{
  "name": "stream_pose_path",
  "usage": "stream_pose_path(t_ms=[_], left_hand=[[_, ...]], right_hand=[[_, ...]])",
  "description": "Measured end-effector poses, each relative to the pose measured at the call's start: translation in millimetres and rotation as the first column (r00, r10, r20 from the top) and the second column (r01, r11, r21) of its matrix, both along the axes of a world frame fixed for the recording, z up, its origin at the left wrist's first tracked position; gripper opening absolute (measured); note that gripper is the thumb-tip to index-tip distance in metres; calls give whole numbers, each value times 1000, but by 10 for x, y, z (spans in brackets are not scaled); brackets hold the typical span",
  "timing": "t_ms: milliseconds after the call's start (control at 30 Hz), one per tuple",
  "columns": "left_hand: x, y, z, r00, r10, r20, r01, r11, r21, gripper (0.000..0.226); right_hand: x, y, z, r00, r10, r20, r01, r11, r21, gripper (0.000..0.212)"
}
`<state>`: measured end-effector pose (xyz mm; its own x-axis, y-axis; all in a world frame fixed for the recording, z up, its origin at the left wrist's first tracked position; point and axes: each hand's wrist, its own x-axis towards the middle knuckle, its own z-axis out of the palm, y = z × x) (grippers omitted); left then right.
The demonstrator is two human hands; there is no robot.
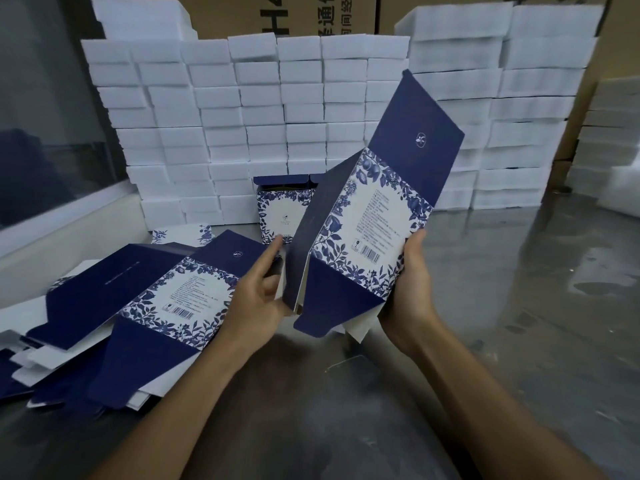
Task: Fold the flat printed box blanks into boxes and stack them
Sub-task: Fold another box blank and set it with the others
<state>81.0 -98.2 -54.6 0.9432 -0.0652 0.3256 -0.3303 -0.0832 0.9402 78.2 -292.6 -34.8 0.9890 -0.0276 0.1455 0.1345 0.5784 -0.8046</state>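
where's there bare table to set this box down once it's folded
Bare steel table lies right of the right hand, running back to the white foam block stacks. A smaller bare patch sits near the front edge between the forearms. The left side is crowded: the flat blank pile covers it, with one folded box behind the left hand.
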Motion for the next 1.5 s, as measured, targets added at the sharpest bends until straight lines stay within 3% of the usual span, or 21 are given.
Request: stream_pose_path(t_ms=[100, 233, 300, 367, 500, 533, 667, 733, 800, 933, 1033, 1100, 1133, 1167, 1233, 1300, 1500], left_hand=[[-18, -28, 7, 1000, -16, 25, 15, 998, 65, 64], [-151, -120, 77, 995, -27, 95, 20, 997, 73, 18], [-188, -128, 130, 994, -10, 106, 4, 998, 59, 9], [-213, -129, 162, 994, -3, 107, 2, 1000, 7, 9], [-240, -116, 216, 985, -2, 175, 16, 997, -78, 50], [-240, -106, 230, 981, 8, 193, 9, 996, -90, 52], [-246, -116, 254, 976, -22, 215, 53, 989, -140, 23], [-266, -148, 257, 972, -26, 235, 60, 988, -139, 30], [-267, -156, 261, 968, -10, 252, 50, 986, -156, 37], [-255, -147, 261, 958, -2, 285, 44, 989, -142, 19], [-248, -158, 242, 953, 3, 303, 53, 983, -175, 45], [-256, -184, 242, 957, 5, 290, 56, 978, -201, 41], [-251, -199, 237, 961, -6, 275, 64, 977, -202, 29], [-251, -214, 237, 964, -11, 266, 67, 977, -202, 18], [-251, -238, 237, 960, 1, 279, 50, 983, -177, 28], [-253, -255, 260, 952, 27, 303, 20, 988, -154, 36], [-271, -135, 322, 902, 167, 398, -123, 983, -134, 54]], right_hand=[[22, -9, -19, 1000, 0, 29, 3, 995, -98, 63], [29, -2, -53, 997, -5, 79, 27, 962, -271, 66], [24, 11, -58, 994, -3, 111, 38, 951, -307, 70], [23, 18, -58, 989, 2, 150, 48, 944, -326, 73], [26, 21, 0, 979, 9, 205, 67, 931, -360, 84], [16, 23, 16, 978, 23, 209, 55, 932, -358, 86], [-45, 76, 50, 975, -1, 222, 73, 946, -316, 70], [-75, 105, 69, 954, -21, 298, 126, 932, -339, 55], [-56, 107, 86, 944, 5, 330, 126, 919, -373, 59], [1, 60, 4, 946, 80, 314, 63, 906, -419, 54], [23, 65, -43, 953, 58, 298, 128, 813, -568, 75], [53, 122, -61, 967, 68, 245, 128, 701, -701, 100], [65, 148, -97, 971, 86, 221, 114, 648, -753, 105], [53, 170, -149, 970, 113, 216, 101, 618, -780, 96], [17, 194, -256, 960, 166, 224, 80, 606, -792, 70], [-36, 200, -287, 955, 179, 237, 78, 618, -783, 63], [-112, 186, -184, 914, 245, 325, 58, 713, -699, 113]])
